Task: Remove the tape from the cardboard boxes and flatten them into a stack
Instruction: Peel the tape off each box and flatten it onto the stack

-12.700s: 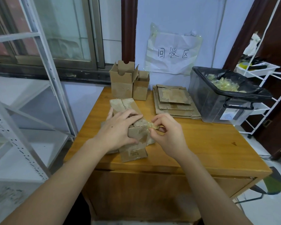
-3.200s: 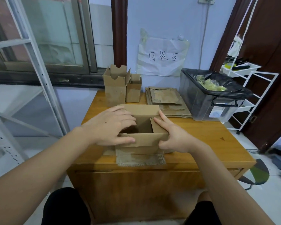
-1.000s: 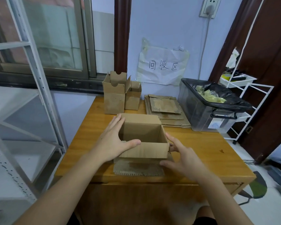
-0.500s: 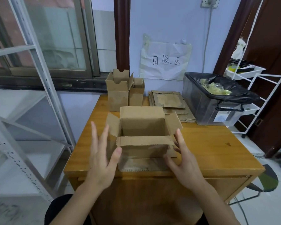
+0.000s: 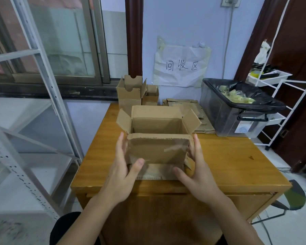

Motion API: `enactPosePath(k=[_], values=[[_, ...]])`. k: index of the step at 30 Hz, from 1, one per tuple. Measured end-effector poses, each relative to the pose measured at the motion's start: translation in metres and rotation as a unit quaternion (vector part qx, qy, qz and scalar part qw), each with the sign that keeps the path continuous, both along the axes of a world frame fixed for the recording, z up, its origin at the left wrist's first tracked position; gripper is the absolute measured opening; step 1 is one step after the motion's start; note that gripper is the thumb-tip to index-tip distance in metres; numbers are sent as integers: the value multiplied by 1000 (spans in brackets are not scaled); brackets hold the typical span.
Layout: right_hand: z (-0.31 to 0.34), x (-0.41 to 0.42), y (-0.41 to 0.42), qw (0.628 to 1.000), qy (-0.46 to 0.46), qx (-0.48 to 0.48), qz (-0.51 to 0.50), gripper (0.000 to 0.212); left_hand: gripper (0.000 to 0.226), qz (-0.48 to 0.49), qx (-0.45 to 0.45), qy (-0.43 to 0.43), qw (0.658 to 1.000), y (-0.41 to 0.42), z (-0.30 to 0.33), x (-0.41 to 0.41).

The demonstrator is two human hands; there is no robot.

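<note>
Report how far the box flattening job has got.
Done: a stack of flattened boxes lies by the bin, which holds peeled tape. In hand: the left hand and right hand flank an open box, not yet flattened. Left: two small boxes standing at the back.

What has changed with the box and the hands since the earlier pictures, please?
The open box was lying taped under both hands; it now stands upright with all four top flaps open. The left hand and right hand let go and now flank it, fingers straight. The flattened stack, small boxes and bin stayed put.
</note>
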State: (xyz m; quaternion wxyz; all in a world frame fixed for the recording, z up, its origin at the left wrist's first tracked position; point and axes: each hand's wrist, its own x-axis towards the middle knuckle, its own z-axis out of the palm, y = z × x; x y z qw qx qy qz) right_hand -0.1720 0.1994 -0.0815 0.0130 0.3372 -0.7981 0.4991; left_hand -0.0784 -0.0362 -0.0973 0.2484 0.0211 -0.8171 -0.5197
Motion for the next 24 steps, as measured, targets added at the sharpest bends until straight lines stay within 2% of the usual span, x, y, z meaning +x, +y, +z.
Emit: enactPosePath(k=[4,8,11,16,18,21,24], values=[[14,-1,-1,999,44,2,1,91,61,26,-13,26,999,-6,15,-7],[26,-14,1,996,79,27,-17,83,64,56,-39,9,998,-15,37,-11],[40,-24,1,997,65,34,-12,78,76,45,-45,-22,998,-23,62,-15],[62,-38,-3,998,-45,36,18,69,80,-16,-8,-95,995,-49,90,-23],[67,-39,-5,990,-136,-3,41,67,70,-46,33,-123,991,-57,93,-26],[67,-43,-8,954,-282,-79,68,68,49,-51,70,-146,985,-62,84,-34],[59,-49,-12,942,-322,-65,65,73,43,-27,81,-161,983,-63,63,-42]])
